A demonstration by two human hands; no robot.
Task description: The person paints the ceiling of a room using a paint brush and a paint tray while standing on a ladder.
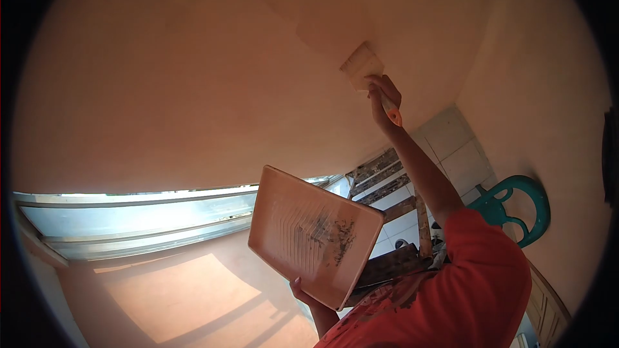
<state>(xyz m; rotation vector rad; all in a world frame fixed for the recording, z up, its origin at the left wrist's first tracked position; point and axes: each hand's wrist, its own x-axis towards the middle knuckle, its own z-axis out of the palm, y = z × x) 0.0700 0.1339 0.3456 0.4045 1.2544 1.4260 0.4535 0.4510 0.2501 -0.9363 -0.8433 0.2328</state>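
Raised against the peach-coloured painted surface (193, 90), my right hand (385, 93) is closed around the handle of a wide flat paintbrush (362, 67). The pale bristles lie at or very near that surface, just below a darker patch (332, 29). Lower down, my left hand (304, 293) grips the bottom edge of a paint tray (290, 219), its thumb over the rim. Peach paint coats the tilted tray, with dark smears across its ribbed middle. The other left fingers are hidden behind it.
A long window (148, 216) runs along the left, with sunlight falling on the wall beneath it. Behind my right arm stand a paint-stained wooden frame with slats (377, 167) and a green plastic chair (538, 209). White tiles (448, 135) show at the right.
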